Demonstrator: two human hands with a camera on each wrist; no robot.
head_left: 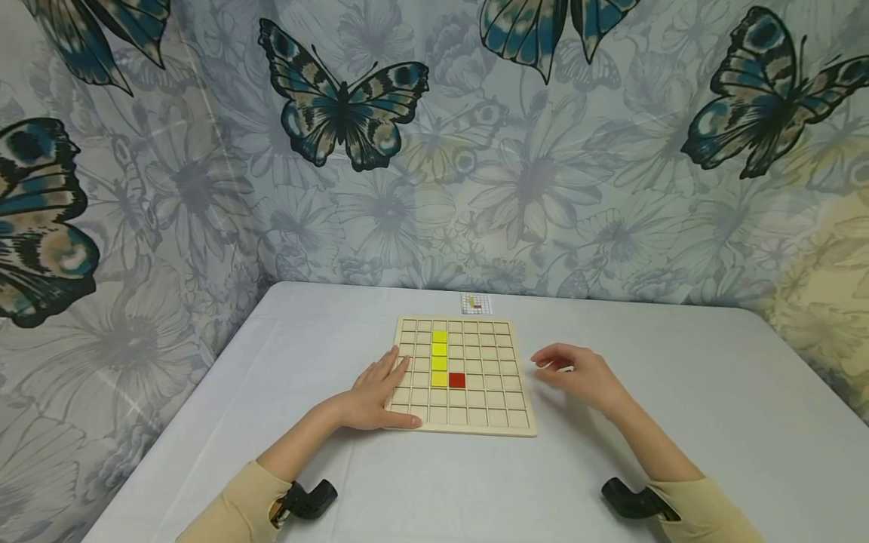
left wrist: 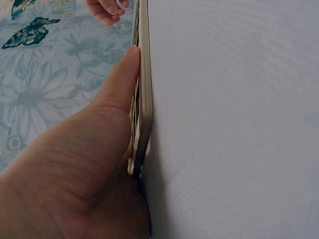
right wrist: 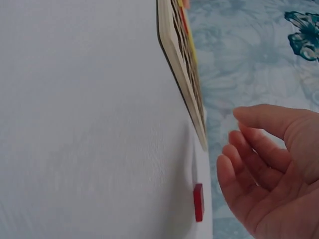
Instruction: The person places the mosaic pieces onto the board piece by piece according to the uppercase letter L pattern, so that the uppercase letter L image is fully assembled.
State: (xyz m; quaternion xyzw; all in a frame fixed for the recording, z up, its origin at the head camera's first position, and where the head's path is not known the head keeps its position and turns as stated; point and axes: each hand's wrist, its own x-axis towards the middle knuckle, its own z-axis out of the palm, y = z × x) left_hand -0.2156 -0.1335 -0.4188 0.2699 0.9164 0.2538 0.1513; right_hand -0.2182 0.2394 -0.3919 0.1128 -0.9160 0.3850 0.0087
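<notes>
A square wooden grid board (head_left: 489,416) lies on the table. Several yellow square tiles (head_left: 440,350) form a column in its cells, with one red square tile (head_left: 457,380) to the right of the lowest. My left hand (head_left: 369,396) rests at the board's left side, fingers stretched over the edge and thumb along the near edge. Just right of the board, my right hand (head_left: 580,375) hovers with loosely bent fingers and nothing held. A second red tile (right wrist: 199,202) lies on the table by that hand in the right wrist view; the head view hides it.
Behind the board lies a small card (head_left: 476,304) printed with a grid and coloured squares. The white tablecloth (head_left: 305,317) spreads around the board. A butterfly-patterned curtain (head_left: 394,226) hangs along the table's back and left sides.
</notes>
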